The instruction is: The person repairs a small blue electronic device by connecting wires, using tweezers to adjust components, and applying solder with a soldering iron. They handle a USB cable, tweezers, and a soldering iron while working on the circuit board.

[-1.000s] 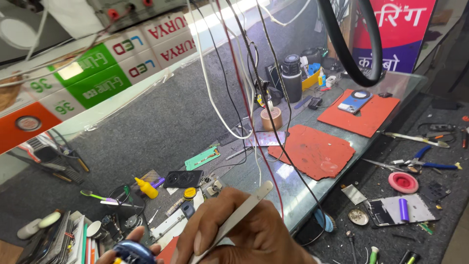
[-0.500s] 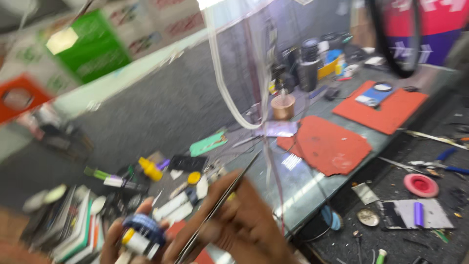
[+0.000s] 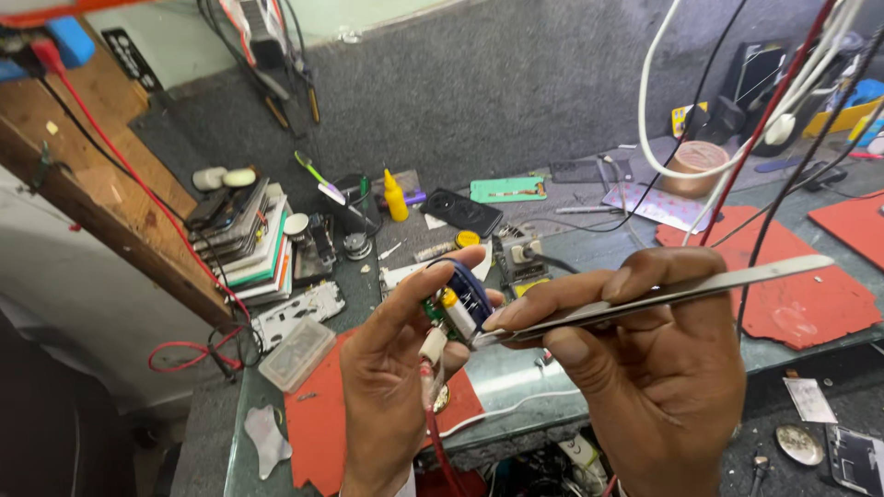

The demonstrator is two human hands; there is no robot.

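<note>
The left hand (image 3: 391,368) pinches a small part (image 3: 456,304) — blue, green and yellow, with red wire hanging below — at centre frame. The right hand (image 3: 645,368) grips steel tweezers (image 3: 645,296), tips touching the part at its 3 o'clock side. A yellow bottle (image 3: 394,196) stands at 12 o'clock; a red mat (image 3: 792,285) lies at 3 — behind the tweezers.
</note>
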